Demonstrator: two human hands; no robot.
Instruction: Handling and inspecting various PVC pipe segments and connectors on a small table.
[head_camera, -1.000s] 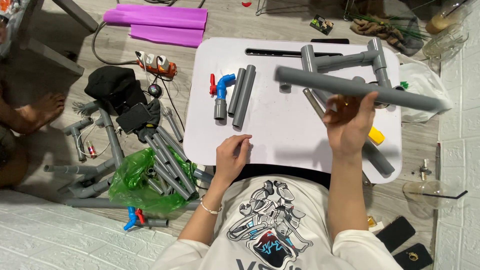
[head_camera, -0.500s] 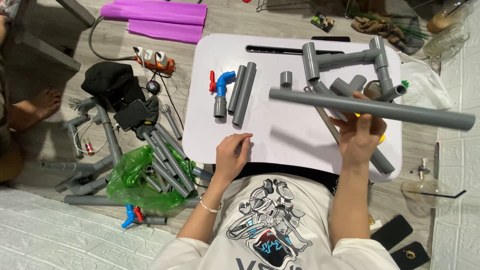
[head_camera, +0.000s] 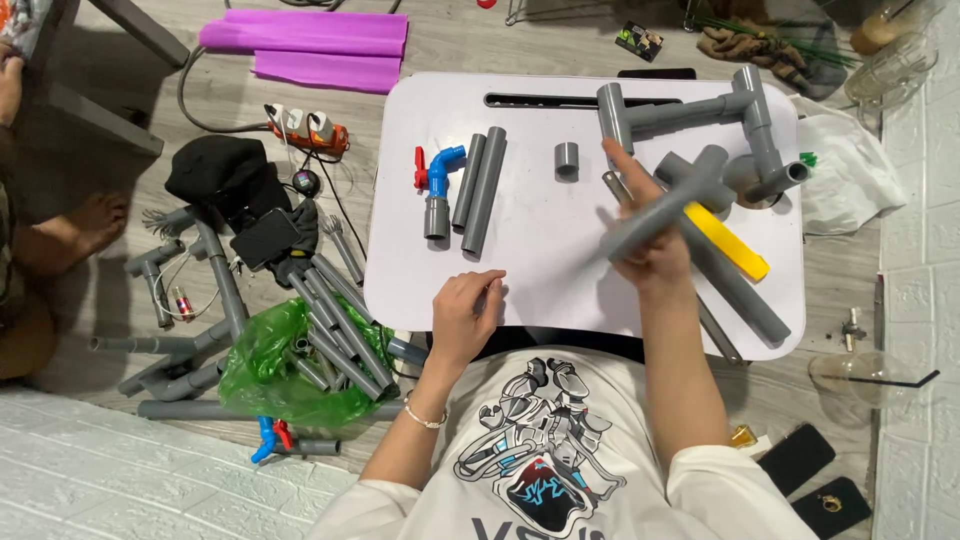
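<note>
Right hand (head_camera: 655, 245) is clamped on a grey pipe (head_camera: 665, 200), centre right of frame. Left hand (head_camera: 465, 312) rests loosely curled, holding nothing, on the white worktop (head_camera: 560, 270); two pipes (head_camera: 478, 190) lie above it.

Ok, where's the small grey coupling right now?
In the head view the coupling stands alone on the white table, towards its far edge, between the two loose grey pipes on its left and the right hand holding a pipe.

The right hand (head_camera: 650, 250) gripped a grey pipe (head_camera: 665, 203), blurred and seemingly tilted above the white table (head_camera: 560, 270). The left hand (head_camera: 465, 310) rested on the table's near edge, fingers curled. Two straight pipes (head_camera: 480, 188) lay beside a blue valve (head_camera: 437, 180).
</note>
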